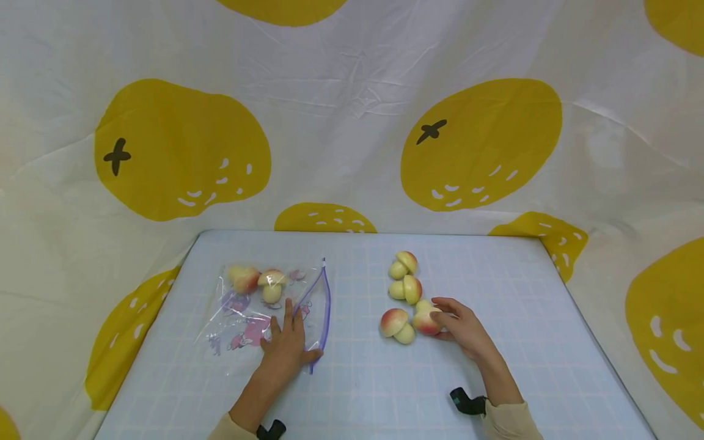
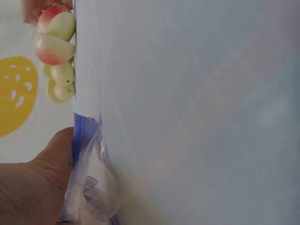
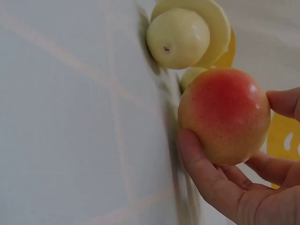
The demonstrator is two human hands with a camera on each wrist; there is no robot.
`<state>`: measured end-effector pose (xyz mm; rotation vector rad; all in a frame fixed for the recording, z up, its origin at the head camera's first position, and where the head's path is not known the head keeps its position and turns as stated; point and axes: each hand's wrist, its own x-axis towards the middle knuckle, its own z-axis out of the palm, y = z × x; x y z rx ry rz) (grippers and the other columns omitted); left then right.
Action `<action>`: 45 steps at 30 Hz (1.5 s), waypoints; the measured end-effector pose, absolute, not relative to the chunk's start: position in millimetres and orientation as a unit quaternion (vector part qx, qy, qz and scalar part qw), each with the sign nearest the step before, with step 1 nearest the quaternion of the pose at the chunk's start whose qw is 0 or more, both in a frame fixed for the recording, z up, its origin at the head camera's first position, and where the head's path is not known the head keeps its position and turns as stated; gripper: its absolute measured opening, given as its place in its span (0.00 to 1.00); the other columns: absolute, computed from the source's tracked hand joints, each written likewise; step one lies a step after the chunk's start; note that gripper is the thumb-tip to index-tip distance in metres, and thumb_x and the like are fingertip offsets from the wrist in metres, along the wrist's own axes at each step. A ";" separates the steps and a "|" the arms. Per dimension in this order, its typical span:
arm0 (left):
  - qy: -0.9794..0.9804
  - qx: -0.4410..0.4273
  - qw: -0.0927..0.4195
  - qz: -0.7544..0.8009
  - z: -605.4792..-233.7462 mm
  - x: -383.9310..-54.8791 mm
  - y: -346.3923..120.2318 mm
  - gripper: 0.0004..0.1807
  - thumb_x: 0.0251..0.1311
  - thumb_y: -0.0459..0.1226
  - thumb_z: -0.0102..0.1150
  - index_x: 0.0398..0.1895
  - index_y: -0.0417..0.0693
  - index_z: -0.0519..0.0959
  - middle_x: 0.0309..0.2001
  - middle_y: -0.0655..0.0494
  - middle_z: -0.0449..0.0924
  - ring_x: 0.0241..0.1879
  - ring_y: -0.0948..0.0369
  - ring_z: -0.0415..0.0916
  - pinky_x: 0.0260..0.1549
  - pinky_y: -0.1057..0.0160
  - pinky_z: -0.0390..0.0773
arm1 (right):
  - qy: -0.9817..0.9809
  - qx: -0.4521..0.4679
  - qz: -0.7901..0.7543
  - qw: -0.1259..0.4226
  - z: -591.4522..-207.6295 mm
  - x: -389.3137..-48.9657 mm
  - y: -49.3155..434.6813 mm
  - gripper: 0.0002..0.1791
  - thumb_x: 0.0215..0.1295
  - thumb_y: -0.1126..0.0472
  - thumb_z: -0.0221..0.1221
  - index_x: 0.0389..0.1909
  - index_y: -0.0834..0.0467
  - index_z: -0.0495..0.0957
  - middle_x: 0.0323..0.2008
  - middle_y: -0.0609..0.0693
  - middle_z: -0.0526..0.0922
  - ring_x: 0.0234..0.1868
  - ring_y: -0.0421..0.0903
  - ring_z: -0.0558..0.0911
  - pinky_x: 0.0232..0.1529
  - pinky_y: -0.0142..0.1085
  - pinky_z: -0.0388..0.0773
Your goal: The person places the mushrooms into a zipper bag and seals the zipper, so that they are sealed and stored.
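Note:
My left hand (image 1: 284, 348) lies with fingers spread over a clear zip bag (image 1: 220, 330) with pink and purple prints. Its thumb (image 2: 56, 150) is at the purple zip edge (image 2: 83, 136); the other fingers are hidden in the left wrist view. Two toy mushrooms (image 1: 272, 286) show inside the bag's far part. On the right, my right hand (image 1: 462, 327) grips a red-capped toy mushroom (image 3: 225, 117) between thumb and fingers, close over the table. Beside it lies another red-and-yellow toy mushroom (image 1: 396, 325). Farther back are two more yellowish toy mushrooms (image 1: 406, 289).
The table (image 1: 357, 391) has a pale checked cover. Behind it hangs a white cloth (image 1: 341, 140) with large yellow fruit prints. A black wrist device (image 1: 467, 401) sits at the right sleeve, another (image 1: 271, 429) at the left.

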<state>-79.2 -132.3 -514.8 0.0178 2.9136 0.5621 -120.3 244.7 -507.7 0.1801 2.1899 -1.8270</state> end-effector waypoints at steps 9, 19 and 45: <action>0.979 0.005 0.088 0.186 -518.3 -80.9 -133.0 0.59 0.47 0.52 0.78 0.74 0.31 0.55 0.78 0.33 0.36 0.68 0.21 0.46 0.48 0.17 0.58 | 0.760 0.055 -0.635 0.128 -498.7 -117.3 248.9 0.30 0.71 0.59 0.61 0.68 0.66 0.67 0.66 0.65 0.67 0.52 0.52 0.77 0.45 0.45 0.83; 0.979 0.007 0.088 0.186 -517.1 -80.5 -133.2 0.59 0.47 0.52 0.78 0.74 0.30 0.55 0.78 0.32 0.37 0.68 0.22 0.46 0.47 0.17 0.58 | 0.766 0.050 -0.630 0.116 -486.4 -117.1 245.6 0.30 0.71 0.58 0.60 0.70 0.65 0.66 0.67 0.63 0.67 0.57 0.54 0.74 0.47 0.41 0.82; 0.977 0.003 0.091 0.194 -516.9 -81.6 -132.7 0.59 0.47 0.51 0.78 0.74 0.30 0.55 0.78 0.33 0.37 0.68 0.22 0.45 0.48 0.17 0.56 | 0.714 -0.059 -0.694 0.068 -452.6 -138.4 189.5 0.26 0.70 0.67 0.60 0.67 0.68 0.69 0.60 0.67 0.72 0.45 0.43 0.82 0.45 0.36 0.82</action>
